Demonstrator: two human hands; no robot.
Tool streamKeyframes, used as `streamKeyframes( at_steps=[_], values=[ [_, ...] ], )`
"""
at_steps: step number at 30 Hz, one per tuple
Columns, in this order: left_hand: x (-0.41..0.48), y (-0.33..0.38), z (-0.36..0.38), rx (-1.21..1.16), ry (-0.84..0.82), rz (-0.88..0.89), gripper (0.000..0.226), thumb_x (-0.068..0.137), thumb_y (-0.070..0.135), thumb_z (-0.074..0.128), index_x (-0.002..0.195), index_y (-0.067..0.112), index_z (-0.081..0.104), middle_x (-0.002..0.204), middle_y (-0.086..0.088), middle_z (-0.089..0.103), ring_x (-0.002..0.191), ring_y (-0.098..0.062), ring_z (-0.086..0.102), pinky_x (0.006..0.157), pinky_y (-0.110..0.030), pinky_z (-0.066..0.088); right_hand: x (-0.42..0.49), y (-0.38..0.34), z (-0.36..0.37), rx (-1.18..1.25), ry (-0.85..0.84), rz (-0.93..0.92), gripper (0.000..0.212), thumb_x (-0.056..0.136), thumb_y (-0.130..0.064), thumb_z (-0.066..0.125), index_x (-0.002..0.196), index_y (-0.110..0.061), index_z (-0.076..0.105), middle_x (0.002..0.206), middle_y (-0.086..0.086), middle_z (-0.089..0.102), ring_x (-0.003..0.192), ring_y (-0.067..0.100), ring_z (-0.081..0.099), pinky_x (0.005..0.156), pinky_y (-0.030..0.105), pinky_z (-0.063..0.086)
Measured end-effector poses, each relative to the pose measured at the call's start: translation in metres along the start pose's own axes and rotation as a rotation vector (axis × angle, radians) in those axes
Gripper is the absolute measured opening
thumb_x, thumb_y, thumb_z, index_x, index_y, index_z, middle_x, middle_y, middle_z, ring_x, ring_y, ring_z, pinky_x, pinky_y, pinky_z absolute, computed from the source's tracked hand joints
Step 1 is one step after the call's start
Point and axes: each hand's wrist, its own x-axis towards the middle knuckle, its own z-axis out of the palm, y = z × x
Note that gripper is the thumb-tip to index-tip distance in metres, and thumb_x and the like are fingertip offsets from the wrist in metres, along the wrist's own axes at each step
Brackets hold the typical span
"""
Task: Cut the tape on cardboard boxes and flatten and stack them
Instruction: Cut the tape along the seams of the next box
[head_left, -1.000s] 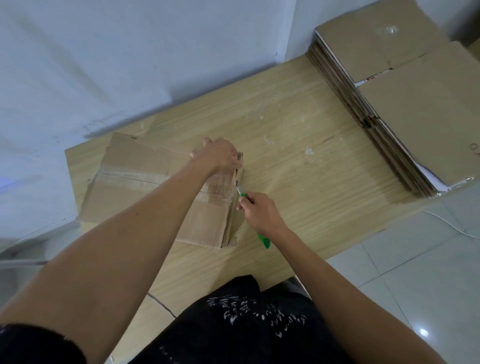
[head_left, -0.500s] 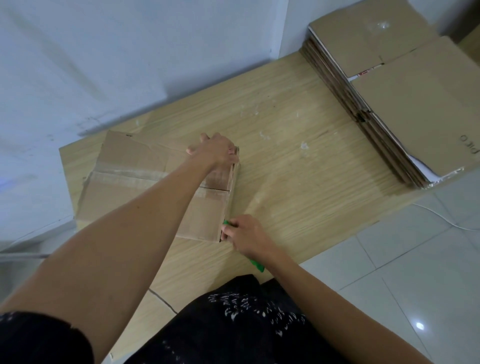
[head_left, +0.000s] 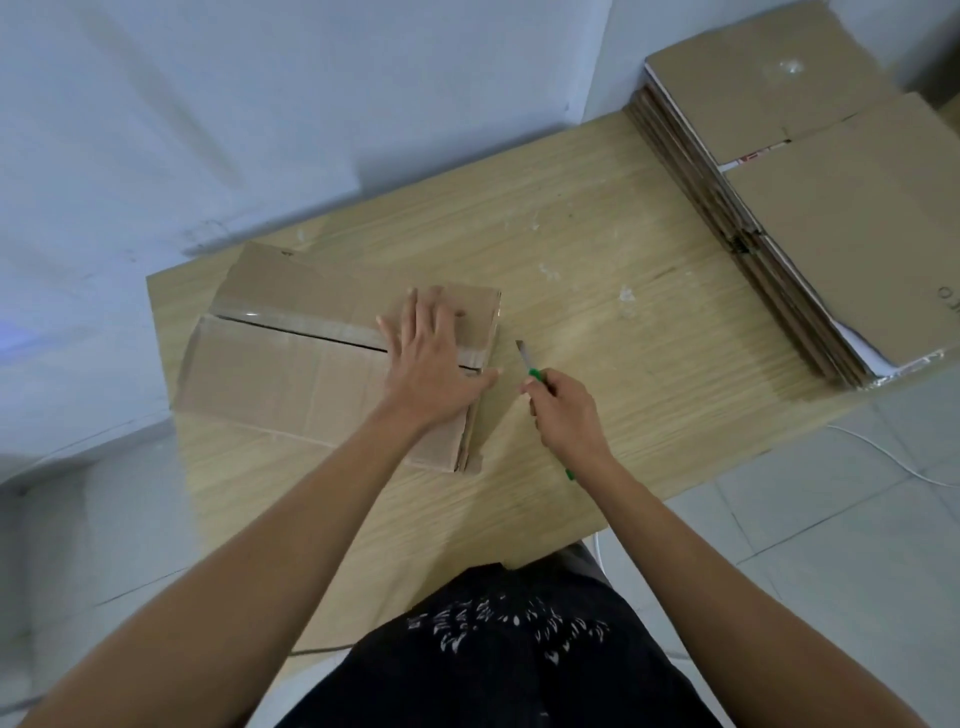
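Observation:
A brown cardboard box (head_left: 291, 364) lies on the left part of the wooden table (head_left: 597, 291), with a strip of clear tape along its middle seam and a dark slit showing there. My left hand (head_left: 431, 358) presses flat on the box's right end, fingers spread. My right hand (head_left: 563, 410) is just right of the box, off the cardboard, gripping a green-handled utility knife (head_left: 527, 361) whose blade points up and away. A tall stack of flattened boxes (head_left: 831, 208) sits on the table's right end.
The table stands in a corner against pale walls. Small scraps of tape dot the wood between the box and the stack. A white cable (head_left: 893, 457) runs over the tiled floor at the right. My dark clothing fills the bottom centre.
My right hand drew the knife down the box's right edge, then pulled clear to the right. My left hand shifted from gripping the box's top corner to pressing flat on it.

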Motion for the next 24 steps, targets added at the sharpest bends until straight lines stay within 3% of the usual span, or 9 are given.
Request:
streamKeyframes(
  at_steps=[3, 5, 8, 10, 12, 14, 18, 21, 24],
  values=[
    [-0.012, 0.003, 0.007, 0.002, 0.097, -0.017, 0.076, 0.083, 0.055, 0.066, 0.141, 0.016, 0.038, 0.164, -0.009, 0.016, 0.156, -0.029, -0.003, 0.121, -0.064, -0.007, 0.007, -0.01, 0.009, 0.02, -0.008, -0.001, 0.033, 0.098, -0.029, 0.052, 0.096, 0.002, 0.062, 0.07, 0.004, 0.052, 0.061, 0.016, 0.043, 0.061, 0.035, 0.034],
    [-0.015, 0.008, 0.005, -0.041, 0.17, -0.023, 0.07, 0.084, 0.05, 0.066, 0.138, 0.018, 0.038, 0.162, -0.008, 0.019, 0.156, -0.029, 0.0, 0.122, -0.063, -0.005, 0.011, -0.011, 0.012, -0.003, 0.033, -0.033, 0.026, 0.099, -0.029, 0.053, 0.092, -0.006, 0.063, 0.071, 0.001, 0.056, 0.06, 0.016, 0.047, 0.06, 0.033, 0.037],
    [-0.022, 0.007, 0.001, -0.083, 0.247, -0.009, 0.069, 0.082, 0.048, 0.072, 0.135, 0.02, 0.039, 0.16, -0.006, 0.023, 0.155, -0.028, 0.006, 0.124, -0.06, -0.001, 0.011, -0.004, 0.009, -0.148, 0.061, -0.085, 0.02, 0.097, -0.02, 0.054, 0.116, -0.02, 0.06, 0.083, 0.001, 0.063, 0.068, 0.014, 0.058, 0.059, 0.026, 0.041],
    [-0.034, 0.002, -0.002, -0.074, 0.278, -0.01, 0.072, 0.078, 0.053, 0.074, 0.134, 0.021, 0.041, 0.156, -0.004, 0.027, 0.153, -0.027, 0.013, 0.124, -0.056, 0.002, 0.015, 0.009, 0.009, -0.308, -0.007, -0.09, 0.052, 0.094, -0.015, 0.057, 0.144, -0.012, 0.043, 0.113, 0.009, 0.061, 0.103, 0.025, 0.061, 0.076, 0.028, 0.044],
    [-0.047, -0.004, -0.005, -0.056, 0.319, -0.009, 0.07, 0.075, 0.056, 0.074, 0.129, 0.021, 0.045, 0.143, -0.004, 0.038, 0.141, -0.025, 0.03, 0.123, -0.053, 0.016, 0.02, 0.015, 0.009, -0.437, -0.021, -0.139, 0.083, 0.091, -0.019, 0.064, 0.158, -0.013, 0.016, 0.151, 0.015, 0.035, 0.139, 0.033, 0.036, 0.106, 0.036, 0.036],
    [-0.061, -0.012, -0.007, -0.053, 0.333, 0.01, 0.063, 0.076, 0.056, 0.069, 0.125, 0.022, 0.049, 0.131, -0.002, 0.042, 0.126, -0.022, 0.039, 0.116, -0.042, 0.026, 0.024, 0.007, 0.012, -0.468, -0.023, -0.337, 0.096, 0.086, -0.021, 0.069, 0.16, -0.02, 0.008, 0.165, 0.007, 0.013, 0.151, 0.027, 0.013, 0.12, 0.04, 0.021],
    [-0.087, -0.03, -0.006, -0.085, 0.273, 0.076, 0.054, 0.08, 0.057, 0.06, 0.122, 0.023, 0.053, 0.125, 0.002, 0.044, 0.121, -0.02, 0.042, 0.113, -0.039, 0.026, 0.03, -0.027, 0.022, -0.795, -0.242, -0.75, 0.093, 0.083, -0.024, 0.068, 0.159, -0.034, 0.015, 0.168, -0.005, 0.001, 0.155, 0.022, -0.001, 0.126, 0.04, 0.009],
    [-0.099, -0.044, -0.012, -0.089, 0.291, 0.068, 0.052, 0.082, 0.059, 0.058, 0.117, 0.02, 0.055, 0.121, 0.001, 0.048, 0.118, -0.021, 0.043, 0.114, -0.042, 0.029, 0.036, -0.038, 0.037, -0.941, -0.416, -0.782, 0.084, 0.084, -0.039, 0.063, 0.155, -0.045, 0.02, 0.168, -0.011, 0.006, 0.154, 0.023, 0.01, 0.123, 0.046, 0.02],
    [-0.112, -0.06, -0.02, -0.076, 0.306, 0.034, 0.047, 0.082, 0.061, 0.057, 0.108, 0.021, 0.055, 0.116, 0.004, 0.049, 0.116, -0.02, 0.044, 0.118, -0.046, 0.027, 0.035, -0.038, 0.051, -0.963, -0.41, -0.85, 0.075, 0.087, -0.054, 0.055, 0.155, -0.041, 0.024, 0.166, -0.01, 0.015, 0.148, 0.02, 0.027, 0.119, 0.042, 0.03]
  ],
)
